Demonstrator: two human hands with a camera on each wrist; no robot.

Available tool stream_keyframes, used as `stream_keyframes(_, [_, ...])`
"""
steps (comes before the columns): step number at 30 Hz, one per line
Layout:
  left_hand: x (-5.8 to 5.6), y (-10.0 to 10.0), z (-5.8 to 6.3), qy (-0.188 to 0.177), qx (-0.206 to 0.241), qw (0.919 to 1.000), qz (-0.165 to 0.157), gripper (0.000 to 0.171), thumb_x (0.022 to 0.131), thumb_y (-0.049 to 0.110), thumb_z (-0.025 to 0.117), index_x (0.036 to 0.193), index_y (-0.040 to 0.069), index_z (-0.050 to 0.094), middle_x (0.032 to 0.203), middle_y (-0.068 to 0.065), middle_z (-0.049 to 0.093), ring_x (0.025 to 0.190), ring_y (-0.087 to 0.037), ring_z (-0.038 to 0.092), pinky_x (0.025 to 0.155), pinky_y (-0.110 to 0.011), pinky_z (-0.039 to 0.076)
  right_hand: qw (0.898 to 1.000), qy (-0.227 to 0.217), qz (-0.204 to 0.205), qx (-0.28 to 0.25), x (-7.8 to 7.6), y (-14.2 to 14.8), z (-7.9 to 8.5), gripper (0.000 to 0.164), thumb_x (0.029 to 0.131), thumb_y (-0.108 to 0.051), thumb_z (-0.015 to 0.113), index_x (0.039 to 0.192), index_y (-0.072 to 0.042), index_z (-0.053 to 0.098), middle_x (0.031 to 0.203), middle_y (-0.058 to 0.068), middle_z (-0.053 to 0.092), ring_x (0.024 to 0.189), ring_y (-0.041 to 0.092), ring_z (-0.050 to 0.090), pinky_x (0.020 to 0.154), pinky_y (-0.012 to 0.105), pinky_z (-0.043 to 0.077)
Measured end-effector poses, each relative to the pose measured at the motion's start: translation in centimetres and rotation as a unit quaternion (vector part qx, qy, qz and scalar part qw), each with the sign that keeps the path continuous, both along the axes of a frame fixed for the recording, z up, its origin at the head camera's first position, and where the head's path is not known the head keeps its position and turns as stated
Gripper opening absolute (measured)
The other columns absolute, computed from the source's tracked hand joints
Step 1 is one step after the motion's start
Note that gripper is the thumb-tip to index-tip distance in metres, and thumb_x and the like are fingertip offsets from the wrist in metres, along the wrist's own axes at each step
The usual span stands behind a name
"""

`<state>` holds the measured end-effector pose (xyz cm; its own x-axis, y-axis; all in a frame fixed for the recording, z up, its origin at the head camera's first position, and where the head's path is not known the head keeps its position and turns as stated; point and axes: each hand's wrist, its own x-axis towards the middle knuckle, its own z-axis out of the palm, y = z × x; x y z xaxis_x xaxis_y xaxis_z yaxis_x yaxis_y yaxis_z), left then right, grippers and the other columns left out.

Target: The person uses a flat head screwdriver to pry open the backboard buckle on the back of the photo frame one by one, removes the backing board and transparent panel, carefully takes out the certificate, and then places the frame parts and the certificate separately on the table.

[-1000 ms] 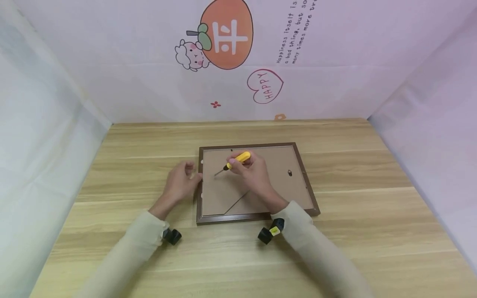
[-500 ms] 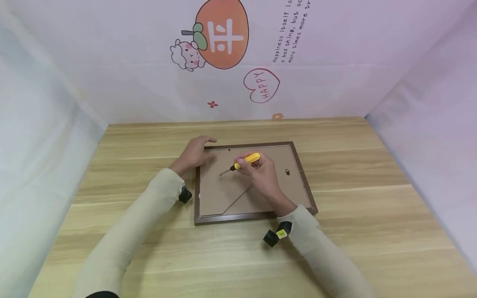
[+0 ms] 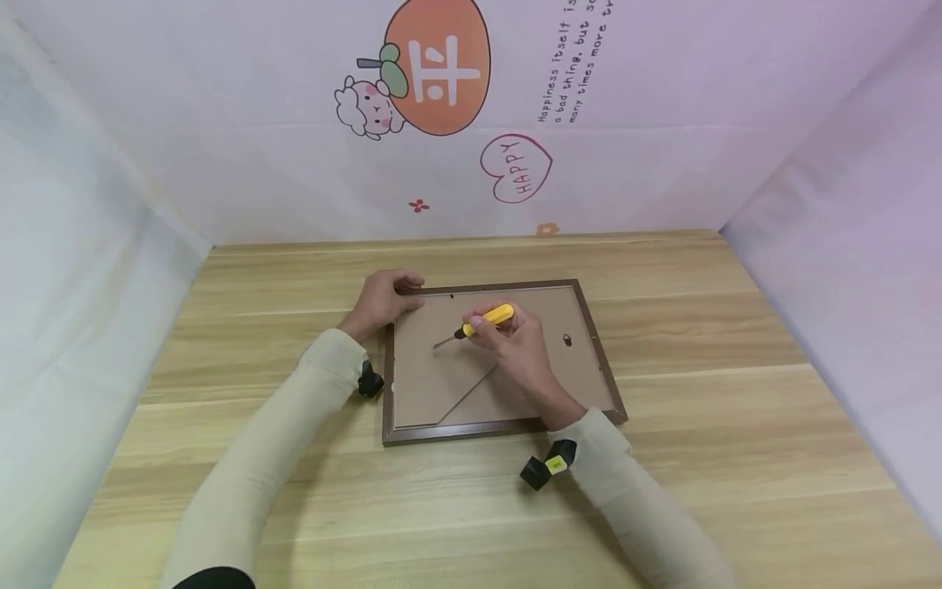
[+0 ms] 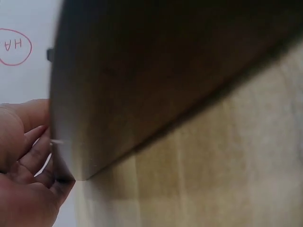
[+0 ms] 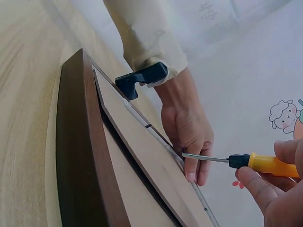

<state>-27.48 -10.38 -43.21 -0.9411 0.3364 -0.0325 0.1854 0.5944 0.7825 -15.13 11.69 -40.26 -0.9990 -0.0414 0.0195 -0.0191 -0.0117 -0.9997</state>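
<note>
A brown picture frame (image 3: 458,431) lies back side up on the table, its tan backing board (image 3: 415,384) facing me. My left hand (image 3: 384,299) holds the frame's far left corner, thumb on the backing. In the left wrist view its fingers (image 4: 35,161) bend round the frame's edge. My right hand (image 3: 521,350) pinches a screwdriver (image 3: 498,314) with a yellow handle above the board. The screwdriver's shaft (image 5: 208,157) points left in the right wrist view, toward my left hand; whether its tip touches anything, I cannot tell.
A small dark hanging ring (image 3: 567,339) sits on the right part of the backing. Dark tabs show along the frame's inner edge. The wood-grain table (image 3: 706,343) extends around the frame, with a printed white cloth (image 3: 625,180) behind it.
My left hand has moved from the frame's left side up to its far left corner and taken hold there. The right hand, with the screwdriver, has shifted slightly right.
</note>
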Motion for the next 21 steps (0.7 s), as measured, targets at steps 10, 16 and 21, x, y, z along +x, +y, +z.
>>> stream_keyframes(10, [-0.6, -0.5, -1.4, -0.024, 0.064, 0.997, 0.036, 0.038, 0.087, 0.012, 0.075, 0.123, 0.005, 0.066, 0.123, -0.011, 0.069, 0.113, -0.026, 0.063, 0.097, -0.04, 0.052, 1.0, -0.003, -0.001, 0.0, 0.1, 0.0, 0.0, 0.022, 0.095, -0.009, 0.064, 0.114, 0.001, 0.06, 0.116, 0.017, 0.068, 0.106, 0.018, 0.069, 0.087, 0.028, 0.058])
stream_keyframes(16, [-1.0, -0.6, -2.1, -0.049, 0.101, 0.9912, 0.07, 0.033, 0.087, 0.011, 0.075, 0.119, 0.005, 0.069, 0.119, -0.012, 0.071, 0.108, -0.024, 0.066, 0.092, -0.033, 0.056, 1.0, -0.005, -0.004, -0.001, 0.1, -0.1, 0.0, 0.022, 0.094, -0.008, 0.065, 0.113, 0.001, 0.06, 0.116, 0.018, 0.068, 0.106, 0.02, 0.07, 0.087, 0.028, 0.058])
stream_keyframes(21, [-1.0, -0.7, -2.4, -0.072, 0.142, 0.9836, 0.085, 0.032, 0.084, 0.008, 0.077, 0.115, 0.003, 0.07, 0.116, -0.014, 0.072, 0.098, -0.019, 0.068, 0.079, -0.022, 0.056, 1.0, -0.008, -0.005, 0.003, 0.0, -0.2, -0.1, 0.024, 0.094, -0.01, 0.066, 0.114, 0.001, 0.059, 0.116, 0.018, 0.068, 0.105, 0.019, 0.07, 0.086, 0.028, 0.058])
